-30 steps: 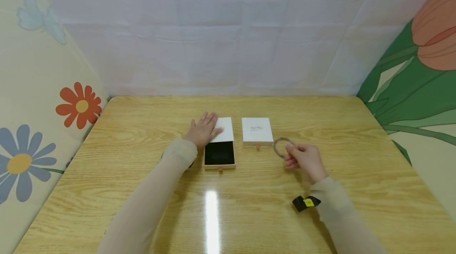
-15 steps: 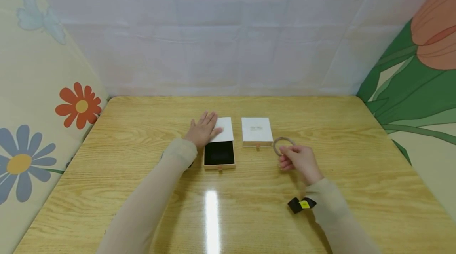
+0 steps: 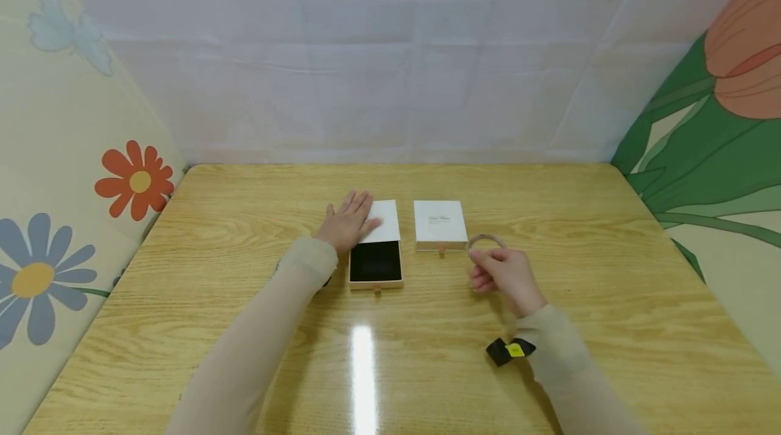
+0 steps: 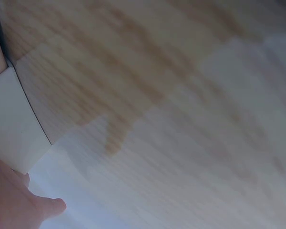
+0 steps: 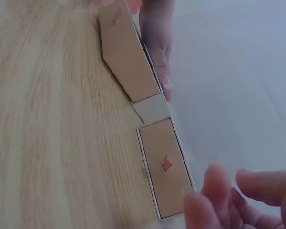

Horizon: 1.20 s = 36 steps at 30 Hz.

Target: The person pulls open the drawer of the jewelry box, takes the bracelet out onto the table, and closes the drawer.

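Head view: left hand [image 3: 346, 223] flat on white drawer box [image 3: 386, 221], right hand [image 3: 503, 276] with a pinched bangle [image 3: 486, 236] visible only here.

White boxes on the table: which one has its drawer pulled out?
The left box, with the left hand resting on its top: its black-lined drawer sticks out toward the person. The lettered box, nearer the right hand, is closed.

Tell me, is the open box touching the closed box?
Apart. The head view shows a strip of bare table running between the open box and the closed box.
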Motion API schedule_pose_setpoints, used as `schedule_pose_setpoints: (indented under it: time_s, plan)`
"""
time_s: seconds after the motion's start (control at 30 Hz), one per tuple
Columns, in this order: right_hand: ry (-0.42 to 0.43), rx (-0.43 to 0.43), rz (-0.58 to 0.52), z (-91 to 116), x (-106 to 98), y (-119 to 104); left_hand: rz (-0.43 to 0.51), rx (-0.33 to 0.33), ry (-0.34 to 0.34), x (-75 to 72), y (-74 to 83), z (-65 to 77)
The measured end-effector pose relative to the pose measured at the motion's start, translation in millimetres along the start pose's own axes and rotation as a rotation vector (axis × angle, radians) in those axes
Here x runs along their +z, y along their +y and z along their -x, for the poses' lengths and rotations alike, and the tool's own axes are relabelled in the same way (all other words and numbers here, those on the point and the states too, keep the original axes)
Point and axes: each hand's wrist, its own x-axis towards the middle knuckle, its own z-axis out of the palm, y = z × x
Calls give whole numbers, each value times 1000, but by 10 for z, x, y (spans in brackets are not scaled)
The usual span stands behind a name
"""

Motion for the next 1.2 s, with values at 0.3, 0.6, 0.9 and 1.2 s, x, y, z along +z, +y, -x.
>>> schedule_pose_setpoints:
  time_s: [0.3,0.6,0.9,1.2]
  plan:
    - [-18,2,-7,-9,70,-15,12,8,12,18,-19,-20]
    - [-37,-7,-11,4,147,-37,3,12,13,22,-24,-25]
    - [-60,-12,-24,6,249,-33,-3,3,4,-7,9,1]
    - [-81,-27,-23,36,348,-15,-1,4,4,-11,11,12]
